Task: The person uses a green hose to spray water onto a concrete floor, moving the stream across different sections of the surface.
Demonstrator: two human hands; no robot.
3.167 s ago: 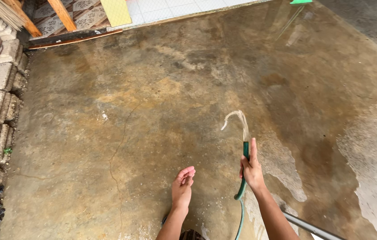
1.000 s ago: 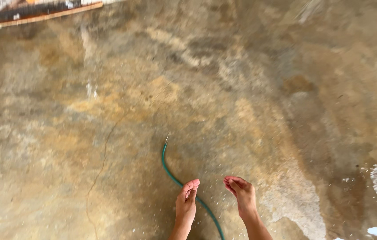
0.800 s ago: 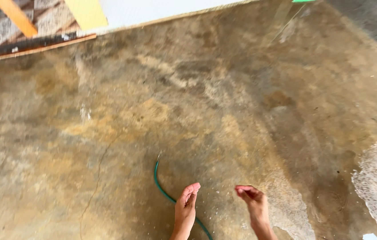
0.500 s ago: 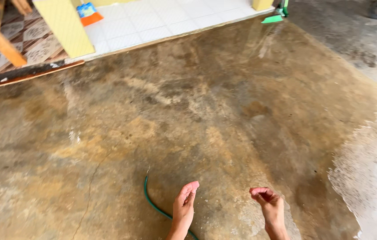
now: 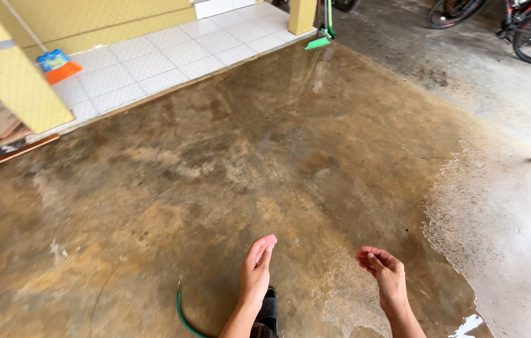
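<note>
Both hands hang empty above the wet concrete floor (image 5: 265, 144). The left hand (image 5: 256, 270) is held flat and edge-on, fingers straight and close together, clasping nothing. The right hand (image 5: 385, 275) has its fingers loosely curled inward, its grip also empty.

The green hose (image 5: 181, 312) lies on the floor at the lower edge of the view, to the left of and below the left hand, clear of it. Only a short curved stretch shows: its free end points up the frame, away from the person, and the rest bends off toward the bottom right and out of sight. The left hand is the nearer one; the right is well apart from the hose.

A dark shoe (image 5: 269, 310) shows just beside the left wrist. Further off stand a yellow pillar (image 5: 21, 94), a white tiled floor (image 5: 165, 56) and a green broom (image 5: 321, 34).
</note>
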